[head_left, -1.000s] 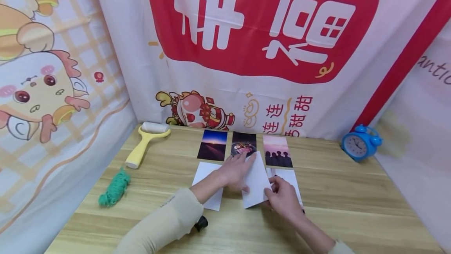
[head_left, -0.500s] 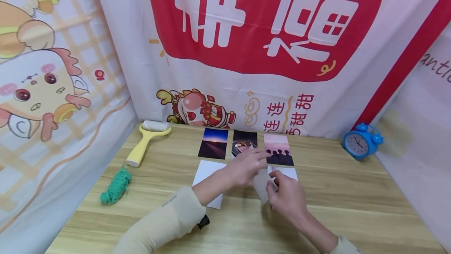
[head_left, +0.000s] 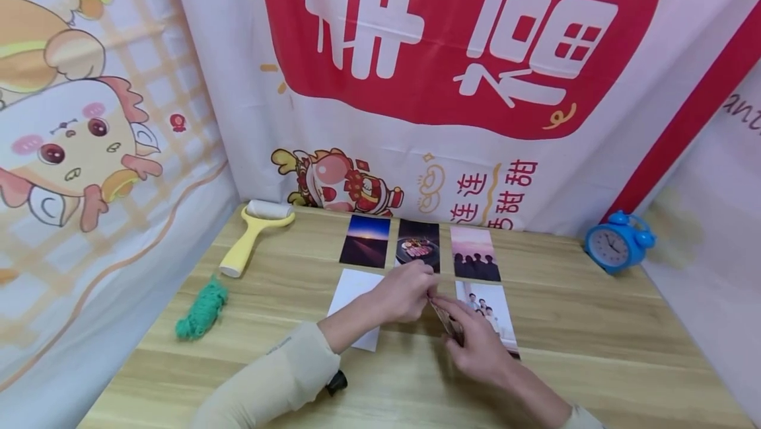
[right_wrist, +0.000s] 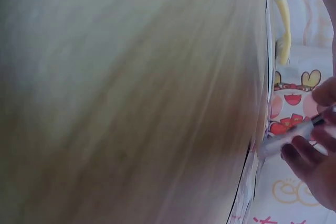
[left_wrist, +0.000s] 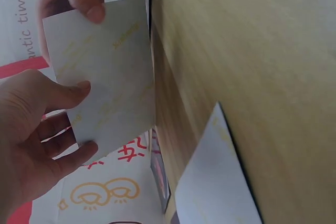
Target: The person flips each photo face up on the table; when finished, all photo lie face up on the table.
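Note:
My left hand [head_left: 407, 291] and my right hand [head_left: 478, 343] hold one photo card [head_left: 447, 322] between them, tilted up on edge above the table. In the left wrist view its white back [left_wrist: 113, 66] with faint yellow print shows; my left thumb and fingers grip one edge, my right thumb presses the far end. Beyond the hands lie a sunset photo [head_left: 365, 241], a food photo [head_left: 418, 244] and a pink-sky silhouette photo [head_left: 475, 254]. A group photo [head_left: 495, 316] lies face up beside my right hand. Left of my left hand rests a face-down card [head_left: 351, 290].
On the left are a yellow-handled lint roller [head_left: 250, 240] and a bundle of green cord [head_left: 203, 309]. A blue alarm clock [head_left: 618, 242] stands at the back right. A small black object [head_left: 336, 383] shows beside the left sleeve. Printed cloth [head_left: 380, 105] hangs behind the table.
The held card has gone from lying nearly flat, white side up, to standing on edge between both hands. The group photo on the right is now uncovered more.

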The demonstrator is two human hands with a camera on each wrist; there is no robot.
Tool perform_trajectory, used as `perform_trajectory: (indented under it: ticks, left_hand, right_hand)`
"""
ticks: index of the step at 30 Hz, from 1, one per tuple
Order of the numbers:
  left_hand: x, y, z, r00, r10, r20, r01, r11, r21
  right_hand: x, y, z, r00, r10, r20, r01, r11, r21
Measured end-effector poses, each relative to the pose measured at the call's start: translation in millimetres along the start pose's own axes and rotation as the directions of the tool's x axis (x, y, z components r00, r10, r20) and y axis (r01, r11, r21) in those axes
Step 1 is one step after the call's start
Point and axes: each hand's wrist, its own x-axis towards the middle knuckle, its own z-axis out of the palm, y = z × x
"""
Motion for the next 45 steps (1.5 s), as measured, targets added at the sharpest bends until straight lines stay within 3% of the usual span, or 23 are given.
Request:
perform_trajectory:
  ticks: [5,10,17,19,24,28,34,38,42,45]
  left_hand:
    - [-3.4,-7.6,5.8,0.996,-0.021,0.083,0.027,0.997,-0.076]
    - [-6.8,-15.5,9.3,0.988,-0.02,0.154,0.04,0.991,-0.126]
    - [-9.9,-20.1,11.2,0.947,-0.018,0.322,0.064,0.989,-0.133]
    - [-10.3,-19.9,13.2,0.943,-0.012,0.333,0.049,0.994,-0.102]
    - [-13.0,-19.1,22.7,0.954,0.012,0.299,-0.017,1.0,0.014]
    - [-14.9,-18.4,26.4,0.946,-0.006,0.324,-0.008,0.999,0.043]
    - [-12.2,-15.9,19.7,0.902,-0.081,0.424,0.078,0.997,0.026]
    - [-10.1,-14.3,17.7,0.887,-0.106,0.449,0.11,0.994,0.017]
    - [-9.9,-15.3,18.6,0.874,-0.112,0.472,0.139,0.99,-0.021]
    - [-10.6,-17.1,18.7,0.863,-0.12,0.49,0.168,0.984,-0.054]
  right_hand:
    - [-1.0,8,-2,0.986,-0.065,0.151,0.062,0.998,0.026]
    - [3.0,10,-3,0.961,-0.133,0.242,0.134,0.991,0.012]
    - [5.7,-1,1,0.928,-0.162,0.337,0.212,0.97,-0.116]
    - [5.3,-6,3,0.927,-0.168,0.335,0.234,0.958,-0.167]
    - [1.1,-8,9,0.938,-0.163,0.307,0.253,0.925,-0.283]
    - [-0.1,-7,11,0.937,-0.134,0.321,0.241,0.915,-0.322]
    - [5.5,-11,14,0.923,-0.068,0.38,0.205,0.92,-0.333]
    - [7.9,-11,15,0.912,-0.041,0.408,0.201,0.912,-0.357]
    - [7.4,-12,11,0.884,0.03,0.466,0.167,0.912,-0.374]
    - [7.1,-14,7,0.848,0.079,0.523,0.144,0.917,-0.372]
